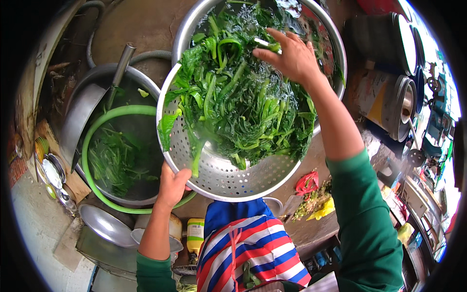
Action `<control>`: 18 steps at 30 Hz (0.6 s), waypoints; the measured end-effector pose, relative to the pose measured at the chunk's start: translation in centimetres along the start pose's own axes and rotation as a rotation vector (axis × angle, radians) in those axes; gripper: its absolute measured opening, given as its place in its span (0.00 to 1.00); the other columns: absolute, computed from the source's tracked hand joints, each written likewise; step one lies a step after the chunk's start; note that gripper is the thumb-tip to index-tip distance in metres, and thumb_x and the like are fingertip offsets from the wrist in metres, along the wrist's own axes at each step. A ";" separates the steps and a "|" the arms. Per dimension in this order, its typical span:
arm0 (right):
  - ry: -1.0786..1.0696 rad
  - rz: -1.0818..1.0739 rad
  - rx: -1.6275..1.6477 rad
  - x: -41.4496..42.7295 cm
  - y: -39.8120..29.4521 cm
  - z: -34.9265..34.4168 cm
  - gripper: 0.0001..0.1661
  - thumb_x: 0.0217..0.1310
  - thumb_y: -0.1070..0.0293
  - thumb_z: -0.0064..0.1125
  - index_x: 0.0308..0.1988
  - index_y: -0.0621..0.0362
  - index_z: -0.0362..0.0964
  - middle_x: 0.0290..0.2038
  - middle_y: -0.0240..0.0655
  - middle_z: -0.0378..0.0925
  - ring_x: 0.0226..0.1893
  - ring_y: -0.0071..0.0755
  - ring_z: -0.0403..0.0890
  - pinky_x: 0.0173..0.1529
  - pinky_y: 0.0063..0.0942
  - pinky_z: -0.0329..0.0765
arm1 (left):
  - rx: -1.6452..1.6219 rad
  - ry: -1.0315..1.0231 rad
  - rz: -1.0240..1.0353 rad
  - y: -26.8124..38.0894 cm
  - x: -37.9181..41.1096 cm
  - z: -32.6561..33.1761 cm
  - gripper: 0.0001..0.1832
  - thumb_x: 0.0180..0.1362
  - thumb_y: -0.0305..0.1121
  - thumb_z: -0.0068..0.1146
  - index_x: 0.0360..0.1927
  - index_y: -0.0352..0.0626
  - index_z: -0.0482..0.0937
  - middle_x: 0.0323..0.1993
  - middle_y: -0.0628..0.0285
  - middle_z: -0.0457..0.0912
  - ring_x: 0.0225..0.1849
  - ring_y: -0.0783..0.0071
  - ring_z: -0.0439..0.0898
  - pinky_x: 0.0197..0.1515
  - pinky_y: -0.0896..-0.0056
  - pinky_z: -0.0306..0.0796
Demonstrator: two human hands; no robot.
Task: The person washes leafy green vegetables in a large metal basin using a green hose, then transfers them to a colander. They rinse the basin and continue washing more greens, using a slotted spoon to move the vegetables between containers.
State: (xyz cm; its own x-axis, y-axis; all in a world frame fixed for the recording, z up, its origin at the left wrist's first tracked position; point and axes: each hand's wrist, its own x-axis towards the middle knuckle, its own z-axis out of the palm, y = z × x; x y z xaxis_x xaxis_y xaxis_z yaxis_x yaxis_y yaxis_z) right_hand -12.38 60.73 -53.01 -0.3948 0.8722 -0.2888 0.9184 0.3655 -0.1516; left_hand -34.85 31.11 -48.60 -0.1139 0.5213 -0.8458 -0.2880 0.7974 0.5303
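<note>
My left hand point(174, 184) grips the near-left rim of a perforated metal colander point(233, 182), which tilts over a large metal basin of water point(178, 45). Wet leafy greens point(248, 116) fill the colander's far side and merge with those in the water. Over the far part of the greens is my right hand point(292, 54), its thumb and fingers apart. A pale stalk end point(261, 42) shows between them; contact with it cannot be made out. One leaf point(168, 126) hangs over the colander's left rim.
At left, a metal pot point(144, 78) holds greens in water, with a large metal scoop point(82, 122) and a green hose point(86, 157) across it. Metal lids point(109, 226) lie below. Right are a red plastic bag point(307, 183), a yellow bag point(324, 208) and large containers point(379, 98).
</note>
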 end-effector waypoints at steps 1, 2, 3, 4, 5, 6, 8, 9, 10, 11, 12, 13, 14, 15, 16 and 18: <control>-0.255 0.176 0.123 2.6 1.2 0.5 0.63 0.41 0.19 0.47 0.65 0.55 0.53 0.61 0.56 0.59 0.64 0.51 0.60 0.66 0.54 0.53 | -0.005 -0.022 0.022 0.2 0.3 0.2 0.28 0.49 0.21 0.45 0.58 0.37 0.61 0.30 0.64 0.73 0.20 0.84 0.71 0.15 0.83 0.65; -0.286 0.231 0.486 4.2 2.9 1.8 0.70 0.37 0.16 0.46 0.64 0.65 0.51 0.63 0.58 0.55 0.66 0.53 0.56 0.67 0.52 0.52 | 0.008 -0.069 0.028 0.7 0.6 0.7 0.29 0.49 0.21 0.44 0.59 0.37 0.61 0.30 0.64 0.73 0.20 0.84 0.71 0.15 0.82 0.65; -0.411 0.264 0.586 5.6 3.2 3.0 0.73 0.37 0.17 0.47 0.63 0.73 0.49 0.63 0.60 0.54 0.65 0.57 0.55 0.67 0.49 0.52 | 0.013 -0.072 0.045 1.0 0.6 0.9 0.29 0.48 0.21 0.44 0.58 0.37 0.61 0.31 0.64 0.73 0.20 0.83 0.71 0.15 0.82 0.65; -0.431 0.221 0.598 5.9 0.9 3.2 0.71 0.38 0.16 0.45 0.63 0.69 0.50 0.63 0.59 0.55 0.65 0.57 0.56 0.67 0.50 0.52 | 0.018 -0.055 0.047 0.9 0.4 0.7 0.29 0.48 0.21 0.44 0.58 0.36 0.61 0.31 0.64 0.73 0.20 0.83 0.71 0.15 0.82 0.65; -0.449 0.180 0.610 6.4 -1.6 3.3 0.69 0.39 0.16 0.43 0.64 0.64 0.52 0.63 0.58 0.56 0.65 0.57 0.56 0.67 0.51 0.51 | 0.024 -0.040 0.050 1.0 0.3 0.6 0.29 0.47 0.21 0.44 0.58 0.36 0.62 0.31 0.64 0.73 0.20 0.83 0.71 0.15 0.82 0.65; -0.389 0.109 0.600 6.5 -4.2 3.3 0.67 0.39 0.15 0.42 0.64 0.59 0.53 0.63 0.56 0.57 0.65 0.56 0.56 0.67 0.52 0.50 | 0.035 -0.033 0.046 1.2 0.3 0.6 0.28 0.46 0.21 0.43 0.56 0.36 0.63 0.32 0.62 0.74 0.20 0.82 0.72 0.15 0.81 0.66; -0.327 -0.005 0.486 5.9 -8.6 2.5 0.66 0.35 0.11 0.36 0.65 0.46 0.56 0.62 0.51 0.60 0.65 0.54 0.56 0.67 0.55 0.44 | 0.017 -0.044 0.039 0.6 0.5 0.2 0.28 0.46 0.21 0.44 0.56 0.36 0.63 0.32 0.61 0.75 0.21 0.82 0.73 0.15 0.81 0.66; -0.251 -0.044 0.392 5.8 -10.2 3.7 0.68 0.32 0.10 0.38 0.63 0.50 0.59 0.62 0.54 0.59 0.66 0.55 0.54 0.67 0.57 0.42 | 0.012 -0.051 0.035 0.3 0.4 0.0 0.28 0.46 0.21 0.44 0.56 0.36 0.64 0.33 0.61 0.75 0.21 0.82 0.73 0.15 0.81 0.67; -0.187 -0.084 0.365 4.5 -11.4 3.2 0.68 0.32 0.12 0.42 0.63 0.52 0.59 0.62 0.56 0.57 0.67 0.56 0.51 0.67 0.58 0.42 | 0.008 -0.012 0.017 -0.2 0.3 -0.1 0.27 0.46 0.22 0.44 0.55 0.35 0.64 0.33 0.60 0.76 0.21 0.81 0.74 0.16 0.80 0.67; -0.121 -0.124 0.340 2.6 -12.5 2.7 0.68 0.31 0.14 0.47 0.62 0.55 0.58 0.62 0.59 0.55 0.67 0.57 0.48 0.67 0.58 0.42 | -0.004 -0.016 0.027 -0.4 0.1 -0.1 0.26 0.47 0.22 0.45 0.54 0.36 0.64 0.31 0.62 0.74 0.20 0.82 0.73 0.15 0.81 0.67; 0.043 -0.188 0.404 1.4 -13.0 3.7 0.66 0.34 0.20 0.53 0.62 0.59 0.56 0.61 0.60 0.54 0.66 0.59 0.48 0.67 0.55 0.45 | -0.012 -0.022 0.037 -0.4 0.0 -0.1 0.25 0.48 0.21 0.47 0.53 0.36 0.65 0.30 0.65 0.73 0.20 0.83 0.73 0.15 0.82 0.67; 0.213 -0.246 0.460 0.0 -13.2 5.1 0.65 0.36 0.25 0.60 0.62 0.63 0.54 0.59 0.61 0.53 0.65 0.61 0.47 0.67 0.52 0.47 | -0.020 -0.040 0.049 -0.4 0.0 0.2 0.24 0.49 0.21 0.48 0.53 0.37 0.65 0.28 0.67 0.72 0.20 0.84 0.72 0.15 0.83 0.67; 0.256 -0.231 0.466 -1.5 -14.3 5.8 0.64 0.39 0.35 0.66 0.63 0.65 0.47 0.60 0.63 0.49 0.65 0.64 0.46 0.67 0.52 0.48 | 0.007 -0.031 0.029 -0.1 0.0 0.2 0.24 0.49 0.21 0.47 0.52 0.36 0.65 0.27 0.67 0.72 0.19 0.84 0.72 0.15 0.83 0.66; 0.309 -0.201 0.505 -3.1 -15.6 6.5 0.60 0.44 0.42 0.66 0.66 0.60 0.42 0.62 0.64 0.47 0.65 0.67 0.45 0.67 0.52 0.46 | -0.005 -0.030 0.039 -0.4 0.0 0.1 0.23 0.48 0.21 0.47 0.52 0.36 0.65 0.27 0.67 0.71 0.19 0.84 0.72 0.15 0.83 0.66; 0.291 -0.125 0.615 -4.1 -16.6 6.8 0.59 0.46 0.45 0.66 0.66 0.60 0.40 0.62 0.65 0.46 0.64 0.68 0.46 0.67 0.51 0.48 | -0.012 -0.032 0.052 -0.6 0.1 0.1 0.23 0.48 0.21 0.47 0.52 0.36 0.65 0.26 0.67 0.71 0.19 0.83 0.71 0.15 0.83 0.66; 0.249 0.023 0.781 -5.0 -17.7 7.1 0.57 0.50 0.52 0.65 0.67 0.58 0.37 0.60 0.61 0.53 0.60 0.66 0.55 0.63 0.49 0.55 | -0.008 -0.029 0.056 -0.6 0.1 0.0 0.22 0.48 0.21 0.47 0.51 0.36 0.65 0.25 0.67 0.71 0.19 0.83 0.71 0.15 0.82 0.66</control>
State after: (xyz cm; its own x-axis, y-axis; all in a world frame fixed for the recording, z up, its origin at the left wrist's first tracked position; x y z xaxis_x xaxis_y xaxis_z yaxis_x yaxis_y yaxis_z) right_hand -26.83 47.57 -55.60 -0.2746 0.9568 -0.0957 0.6063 0.0950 -0.7895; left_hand -34.67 30.71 -48.99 -0.1024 0.5740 -0.8124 -0.2891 0.7643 0.5765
